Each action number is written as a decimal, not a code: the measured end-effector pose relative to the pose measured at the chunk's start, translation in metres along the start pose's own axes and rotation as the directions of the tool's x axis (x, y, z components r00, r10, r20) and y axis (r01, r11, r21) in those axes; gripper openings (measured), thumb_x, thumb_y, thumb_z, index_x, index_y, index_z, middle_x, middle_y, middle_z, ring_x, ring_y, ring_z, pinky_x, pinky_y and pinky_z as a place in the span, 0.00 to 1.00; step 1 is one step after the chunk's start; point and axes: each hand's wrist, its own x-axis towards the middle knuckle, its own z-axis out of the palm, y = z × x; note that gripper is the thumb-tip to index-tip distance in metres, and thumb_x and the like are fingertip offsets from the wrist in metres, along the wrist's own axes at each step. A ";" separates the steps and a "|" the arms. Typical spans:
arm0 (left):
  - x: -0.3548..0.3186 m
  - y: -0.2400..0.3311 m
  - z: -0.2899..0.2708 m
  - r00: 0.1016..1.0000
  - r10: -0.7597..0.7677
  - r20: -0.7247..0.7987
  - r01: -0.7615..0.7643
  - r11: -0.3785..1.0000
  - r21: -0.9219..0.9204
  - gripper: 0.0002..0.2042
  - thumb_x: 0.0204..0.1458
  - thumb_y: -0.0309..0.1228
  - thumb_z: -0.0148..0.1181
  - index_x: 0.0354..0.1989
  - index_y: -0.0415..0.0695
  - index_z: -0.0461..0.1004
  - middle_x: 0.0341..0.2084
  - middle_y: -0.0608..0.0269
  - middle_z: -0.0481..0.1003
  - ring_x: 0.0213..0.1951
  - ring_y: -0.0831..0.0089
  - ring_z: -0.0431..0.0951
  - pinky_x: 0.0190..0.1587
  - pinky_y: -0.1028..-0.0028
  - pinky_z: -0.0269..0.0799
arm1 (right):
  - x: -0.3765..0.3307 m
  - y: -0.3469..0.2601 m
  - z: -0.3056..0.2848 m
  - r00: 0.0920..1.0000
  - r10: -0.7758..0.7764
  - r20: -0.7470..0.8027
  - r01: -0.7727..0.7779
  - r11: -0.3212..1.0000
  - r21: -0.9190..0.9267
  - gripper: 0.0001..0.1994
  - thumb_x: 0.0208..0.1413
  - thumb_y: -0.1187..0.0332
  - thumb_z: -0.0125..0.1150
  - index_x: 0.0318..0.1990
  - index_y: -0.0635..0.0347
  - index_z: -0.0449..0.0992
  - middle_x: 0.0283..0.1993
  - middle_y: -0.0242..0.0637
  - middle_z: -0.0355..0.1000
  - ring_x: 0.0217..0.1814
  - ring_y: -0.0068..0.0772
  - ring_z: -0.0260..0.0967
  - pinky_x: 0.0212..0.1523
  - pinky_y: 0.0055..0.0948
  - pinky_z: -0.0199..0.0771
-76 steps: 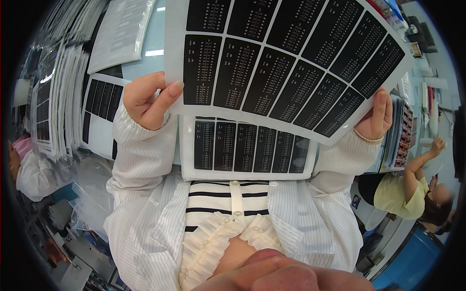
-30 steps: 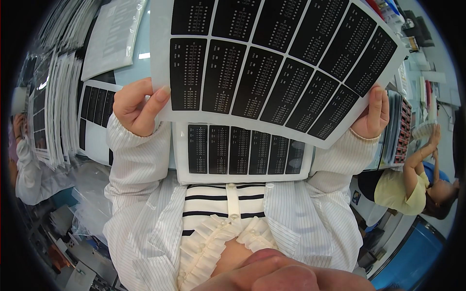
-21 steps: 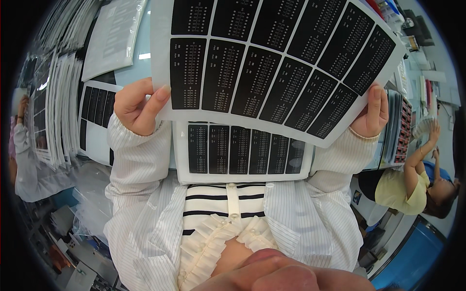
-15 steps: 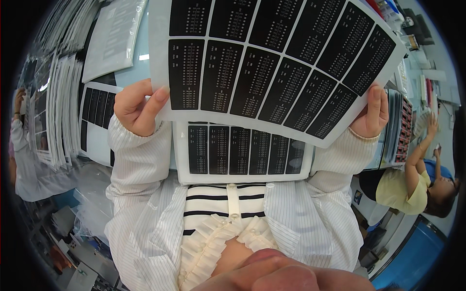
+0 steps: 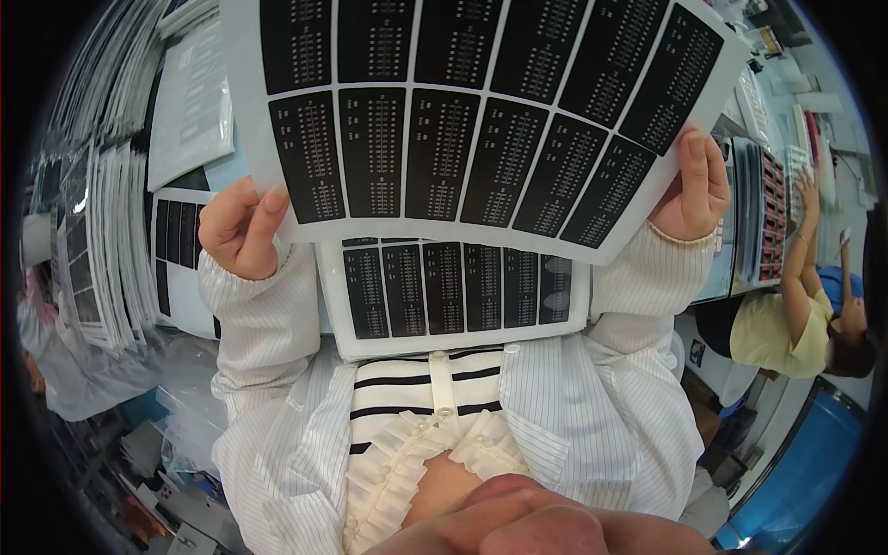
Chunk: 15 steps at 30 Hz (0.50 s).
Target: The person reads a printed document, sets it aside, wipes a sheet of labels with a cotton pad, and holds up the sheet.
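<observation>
A large white sheet of black printed rectangular labels point(image 5: 490, 88) is held up between my two hands. My left hand point(image 5: 242, 228) pinches its lower left edge, thumb on top. On the right edge, my right hand point(image 5: 694, 190) grips the sheet with the thumb over the front and the fingers behind. The top of the sheet runs out of view. Below it, close to my body, lies a stack of similar label sheets point(image 5: 462, 340), partly covered by the raised one.
Many thin sheets stand in a row point(image 5: 120, 240) at the left, beside a plastic-wrapped white pack point(image 5: 192, 111). Another label sheet point(image 5: 185, 196) lies near my left hand. A red-and-black slotted rack point(image 5: 770, 217) stands at the right. A co-worker in yellow point(image 5: 772, 333) is beyond it; another person is far left.
The held sheet has shifted left and tilted less, with both hands moving along with it. The far-right co-worker's arms and head have moved slightly.
</observation>
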 end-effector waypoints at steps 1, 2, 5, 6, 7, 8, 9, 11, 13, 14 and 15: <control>-0.001 -0.001 0.000 1.000 0.004 0.009 -0.004 1.000 -0.005 0.05 0.47 0.21 0.50 0.29 0.31 0.71 0.19 0.60 0.73 0.19 0.82 0.68 0.22 0.86 0.60 | 0.000 0.001 -0.001 1.000 -0.015 0.003 0.015 1.000 0.007 0.08 0.52 0.73 0.47 0.37 0.66 0.71 0.35 0.40 0.71 0.36 0.27 0.68 0.38 0.21 0.68; -0.003 -0.003 -0.002 1.000 -0.013 0.019 0.013 1.000 0.005 0.05 0.47 0.21 0.50 0.29 0.31 0.71 0.19 0.60 0.73 0.19 0.83 0.68 0.22 0.86 0.60 | 0.001 0.002 -0.002 1.000 -0.019 -0.006 0.019 1.000 0.005 0.08 0.52 0.73 0.47 0.37 0.66 0.71 0.35 0.40 0.71 0.36 0.27 0.68 0.38 0.21 0.68; -0.002 -0.004 -0.003 0.999 -0.014 0.033 0.013 0.999 0.032 0.05 0.47 0.21 0.50 0.29 0.31 0.70 0.20 0.61 0.72 0.20 0.84 0.67 0.22 0.86 0.60 | 0.000 0.002 -0.002 1.000 -0.018 -0.004 0.018 1.000 0.002 0.09 0.52 0.72 0.48 0.37 0.66 0.71 0.35 0.40 0.71 0.36 0.26 0.68 0.37 0.20 0.68; -0.002 -0.004 -0.003 1.000 0.001 0.031 -0.002 0.999 0.050 0.05 0.47 0.21 0.50 0.29 0.31 0.70 0.20 0.61 0.72 0.20 0.84 0.67 0.23 0.87 0.60 | 0.000 0.001 0.000 1.000 -0.025 0.007 0.025 1.000 0.001 0.09 0.52 0.72 0.48 0.37 0.66 0.71 0.35 0.40 0.71 0.35 0.26 0.68 0.36 0.20 0.68; -0.002 -0.003 -0.003 0.999 0.001 0.033 -0.002 0.999 0.048 0.05 0.47 0.21 0.50 0.29 0.31 0.70 0.20 0.61 0.72 0.20 0.84 0.67 0.23 0.87 0.60 | 0.000 0.000 0.001 0.999 -0.033 0.019 0.033 0.999 0.000 0.09 0.52 0.72 0.48 0.38 0.66 0.71 0.35 0.39 0.71 0.35 0.26 0.68 0.36 0.20 0.68; -0.002 -0.003 -0.003 1.000 -0.011 0.027 0.010 0.999 0.039 0.06 0.47 0.21 0.50 0.30 0.31 0.70 0.20 0.62 0.72 0.20 0.84 0.66 0.23 0.87 0.60 | 0.000 0.000 0.000 0.999 -0.033 0.017 0.033 0.999 -0.002 0.09 0.52 0.72 0.48 0.38 0.66 0.71 0.35 0.39 0.71 0.35 0.26 0.68 0.36 0.20 0.68; -0.002 -0.002 -0.002 1.000 -0.022 0.021 0.022 0.999 0.029 0.06 0.48 0.21 0.49 0.30 0.31 0.70 0.20 0.62 0.72 0.20 0.84 0.66 0.23 0.87 0.60 | 0.000 0.000 0.000 0.999 -0.027 0.023 0.026 1.000 0.001 0.09 0.52 0.72 0.48 0.38 0.66 0.71 0.35 0.39 0.71 0.35 0.26 0.68 0.36 0.20 0.68; -0.001 -0.002 0.000 1.000 -0.013 0.011 0.013 1.000 0.025 0.06 0.48 0.21 0.49 0.30 0.30 0.70 0.20 0.62 0.72 0.19 0.85 0.66 0.23 0.87 0.60 | 0.000 0.000 0.000 0.999 -0.021 0.027 0.021 1.000 0.001 0.09 0.52 0.72 0.48 0.38 0.66 0.71 0.35 0.39 0.71 0.34 0.26 0.68 0.36 0.20 0.68; -0.002 -0.003 0.001 1.000 -0.004 0.000 0.004 1.000 0.021 0.06 0.48 0.22 0.49 0.31 0.30 0.70 0.19 0.62 0.72 0.19 0.85 0.66 0.22 0.87 0.59 | 0.000 0.000 0.002 0.999 -0.030 0.030 0.030 1.000 -0.005 0.09 0.51 0.72 0.49 0.38 0.66 0.71 0.34 0.39 0.71 0.34 0.26 0.68 0.36 0.20 0.68; -0.003 -0.004 0.000 1.000 0.000 -0.007 0.001 1.000 0.020 0.06 0.48 0.21 0.49 0.31 0.30 0.70 0.19 0.62 0.72 0.19 0.85 0.66 0.22 0.87 0.59 | 0.000 0.000 0.002 0.999 -0.030 0.028 0.030 1.000 -0.008 0.09 0.51 0.72 0.49 0.38 0.66 0.71 0.34 0.39 0.71 0.34 0.26 0.68 0.36 0.20 0.68; -0.004 -0.004 -0.001 1.000 0.003 -0.015 -0.003 1.000 0.020 0.06 0.48 0.21 0.49 0.31 0.30 0.70 0.19 0.62 0.72 0.19 0.85 0.66 0.22 0.88 0.59 | 0.000 0.001 0.002 0.998 -0.033 0.050 0.034 0.999 -0.003 0.09 0.51 0.72 0.49 0.38 0.66 0.71 0.35 0.39 0.71 0.34 0.26 0.69 0.36 0.20 0.68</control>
